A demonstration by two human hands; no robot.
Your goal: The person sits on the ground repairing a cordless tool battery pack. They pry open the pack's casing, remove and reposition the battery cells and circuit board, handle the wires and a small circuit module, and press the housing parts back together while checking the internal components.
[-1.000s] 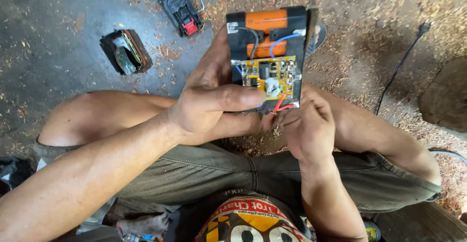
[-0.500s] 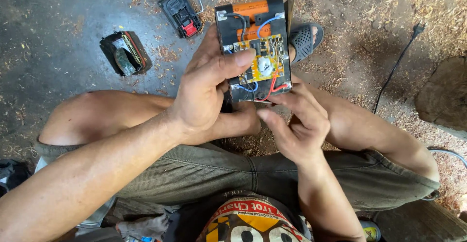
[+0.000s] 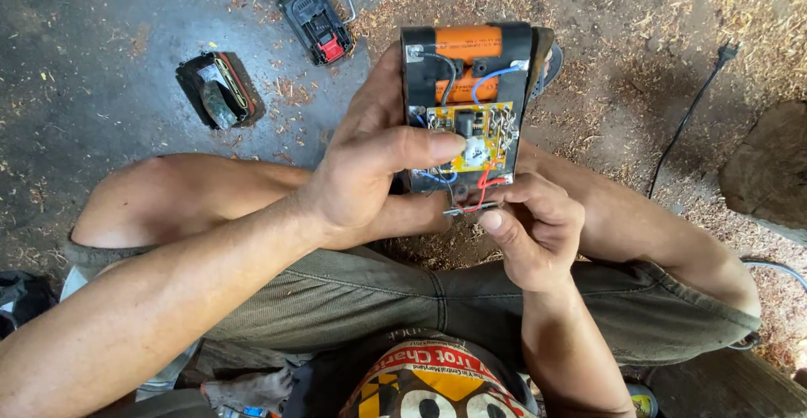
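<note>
The opened battery pack point(image 3: 465, 107) has tilted back upright — left hand point(image 3: 370, 174) clamps it, right hand point(image 3: 530, 229) now pinches its red wires point(image 3: 485, 189).

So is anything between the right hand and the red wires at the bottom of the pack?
Nothing visible. The right hand is already at the red wires. The left hand holds the pack, thumb across the board above them.

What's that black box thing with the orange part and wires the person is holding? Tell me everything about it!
The black box is an opened case held up above the lap. Inside sit an orange cylinder across the top, a yellow circuit board below it, and blue, black and red wires. The left hand grips its side, thumb on the board. The right hand pinches the red wires at its bottom edge.
</note>
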